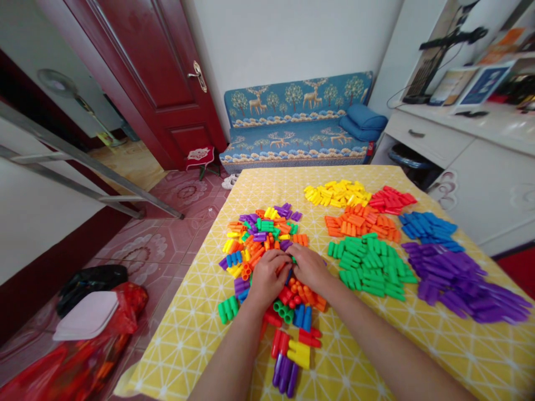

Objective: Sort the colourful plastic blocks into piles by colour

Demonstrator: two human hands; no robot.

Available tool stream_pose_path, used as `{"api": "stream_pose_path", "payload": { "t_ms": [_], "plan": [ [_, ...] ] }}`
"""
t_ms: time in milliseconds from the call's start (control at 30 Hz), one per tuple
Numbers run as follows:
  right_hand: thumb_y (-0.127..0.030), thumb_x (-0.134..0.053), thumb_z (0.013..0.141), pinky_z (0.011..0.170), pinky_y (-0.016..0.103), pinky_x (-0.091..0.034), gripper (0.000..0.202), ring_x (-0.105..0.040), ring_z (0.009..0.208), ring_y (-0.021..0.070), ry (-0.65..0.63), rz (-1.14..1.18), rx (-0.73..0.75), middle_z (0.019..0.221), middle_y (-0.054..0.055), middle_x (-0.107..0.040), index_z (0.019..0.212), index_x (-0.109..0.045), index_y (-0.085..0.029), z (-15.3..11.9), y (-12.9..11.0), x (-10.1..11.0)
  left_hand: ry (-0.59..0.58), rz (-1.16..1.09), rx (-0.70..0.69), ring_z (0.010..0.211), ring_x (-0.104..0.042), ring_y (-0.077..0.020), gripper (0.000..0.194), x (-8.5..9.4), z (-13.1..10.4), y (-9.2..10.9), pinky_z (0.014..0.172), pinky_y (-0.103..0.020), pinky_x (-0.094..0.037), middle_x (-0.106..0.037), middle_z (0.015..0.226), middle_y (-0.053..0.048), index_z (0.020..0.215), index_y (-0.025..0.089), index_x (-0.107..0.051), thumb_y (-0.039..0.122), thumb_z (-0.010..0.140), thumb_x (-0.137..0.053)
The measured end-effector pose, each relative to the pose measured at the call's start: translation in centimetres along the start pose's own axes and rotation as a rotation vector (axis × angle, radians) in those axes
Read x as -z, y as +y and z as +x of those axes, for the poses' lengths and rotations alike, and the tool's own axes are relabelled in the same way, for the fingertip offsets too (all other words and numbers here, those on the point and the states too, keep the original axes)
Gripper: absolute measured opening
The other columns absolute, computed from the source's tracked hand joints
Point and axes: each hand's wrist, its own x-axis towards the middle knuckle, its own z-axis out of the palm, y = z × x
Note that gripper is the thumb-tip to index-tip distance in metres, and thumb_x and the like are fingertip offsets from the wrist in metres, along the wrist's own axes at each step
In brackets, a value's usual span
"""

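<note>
Both of my hands meet over a pile of mixed-colour plastic pieces [254,236] on the yellow patterned tablecloth [188,334]. My left hand [270,275] has its fingers curled, and my right hand [307,267] touches it at the fingertips. A bit of green shows by the right fingers; what either hand grips is too small to tell. To the right lie sorted heaps: yellow [338,193], red [392,199], orange [363,223], blue [428,228], green [371,264] and purple [463,281]. Joined purple pieces [285,374] lie near the front edge.
Beyond the table stands a blue sofa [296,131], with a small red stool [200,157] to its left. A metal ladder [83,161] leans at the left, above red plastic bags [83,362] on the floor. A white cabinet [468,161] is at the right.
</note>
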Motion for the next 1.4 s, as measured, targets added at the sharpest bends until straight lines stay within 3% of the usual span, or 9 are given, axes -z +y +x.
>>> {"api": "stream_pose_path", "payload": {
  "t_ms": [500, 767, 1000, 1400],
  "plan": [
    [-0.009, -0.044, 0.085, 0.082, 0.029, -0.037, 0.028, -0.055, 0.094, 0.0191, 0.033, -0.077, 0.096, 0.097, 0.007, -0.063, 0.098, -0.067, -0.019, -0.3, 0.6, 0.2, -0.020, 0.006, -0.001, 0.094, -0.060, -0.0189, 0.015, 0.1, 0.1, 0.1, 0.086, -0.033, -0.051, -0.066, 0.096, -0.007, 0.094, 0.020, -0.068, 0.015, 0.087, -0.055],
    [-0.019, -0.057, 0.086, 0.082, 0.029, -0.037, 0.020, -0.055, 0.096, 0.0189, 0.071, -0.049, 0.070, 0.096, 0.004, -0.062, 0.101, -0.069, -0.023, -0.6, 1.2, 1.6, -0.023, 0.003, 0.002, 0.095, -0.061, -0.0189, 0.015, 0.2, 0.1, 0.2, 0.085, -0.033, -0.051, -0.066, 0.097, -0.007, 0.093, 0.020, -0.068, 0.016, 0.087, -0.055],
    [-0.023, -0.059, 0.087, 0.080, 0.027, -0.040, 0.014, -0.057, 0.092, 0.0174, 0.172, 0.039, -0.001, 0.093, 0.004, -0.063, 0.095, -0.070, -0.022, -1.7, 2.2, 3.5, -0.025, 0.025, 0.019, 0.094, -0.061, -0.0193, 0.016, 0.2, 0.0, 0.2, 0.084, -0.034, -0.052, -0.066, 0.097, -0.007, 0.097, 0.021, -0.069, 0.017, 0.087, -0.056],
    [-0.030, -0.053, 0.088, 0.081, 0.031, -0.046, 0.021, -0.062, 0.093, 0.0204, 0.409, 0.109, -0.101, 0.097, 0.005, -0.066, 0.098, -0.068, -0.020, -3.6, 6.4, 5.1, -0.046, 0.038, 0.035, 0.095, -0.061, -0.0190, 0.017, 0.1, -0.1, 0.1, 0.084, -0.032, -0.051, -0.067, 0.098, -0.007, 0.099, 0.020, -0.070, 0.020, 0.088, -0.056]
  ]
}}
